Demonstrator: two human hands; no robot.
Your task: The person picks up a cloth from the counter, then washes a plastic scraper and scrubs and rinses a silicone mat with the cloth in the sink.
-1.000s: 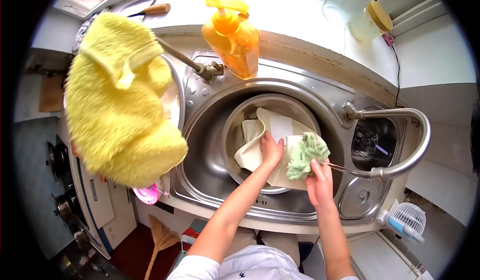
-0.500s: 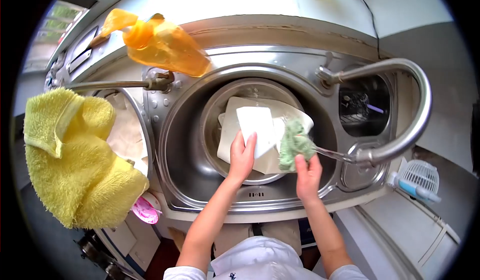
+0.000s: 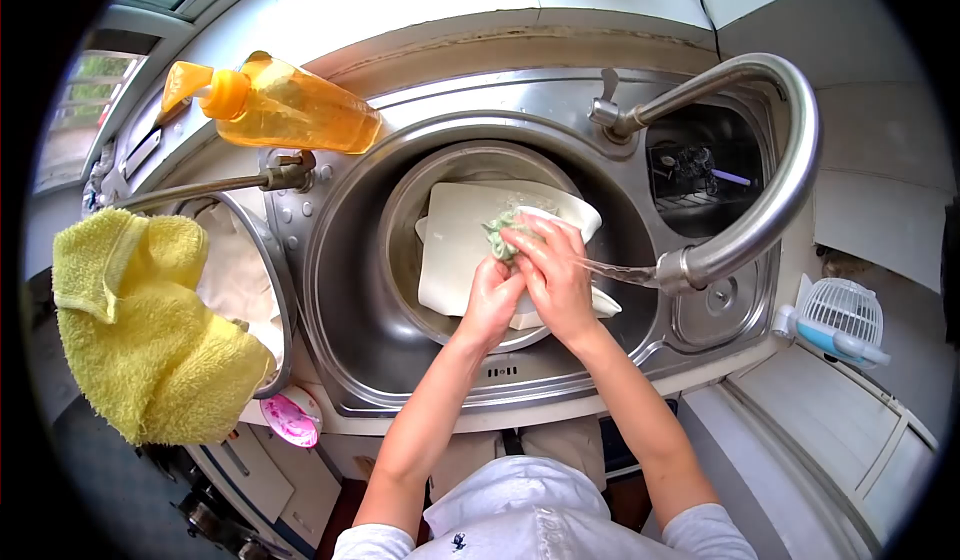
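Observation:
My two hands meet over a round metal basin [image 3: 395,245] in the sink. My right hand [image 3: 560,278] is closed on a crumpled green dishcloth [image 3: 500,235], pressed against a white dish [image 3: 545,216]. Close beside it, my left hand [image 3: 488,298] grips the dish, which is mostly hidden behind the fingers. Beneath the hands, large cream-white flat dishes [image 3: 460,235] lie overlapping in the basin. A thin stream of water [image 3: 615,270] runs from the curved faucet [image 3: 800,170] toward my right hand.
An orange pump bottle [image 3: 290,105] stands at the sink's back left. On the left hangs a yellow towel [image 3: 150,330], with a pot [image 3: 270,280] holding pale dishes behind it. A small side sink [image 3: 715,175] holds a rack. A white-and-blue fan-like object [image 3: 840,320] sits at right.
My right hand has moved left with the green dishcloth, onto the white dish in my left hand. The dish is now largely covered by fingers. The whole view has shifted slightly.

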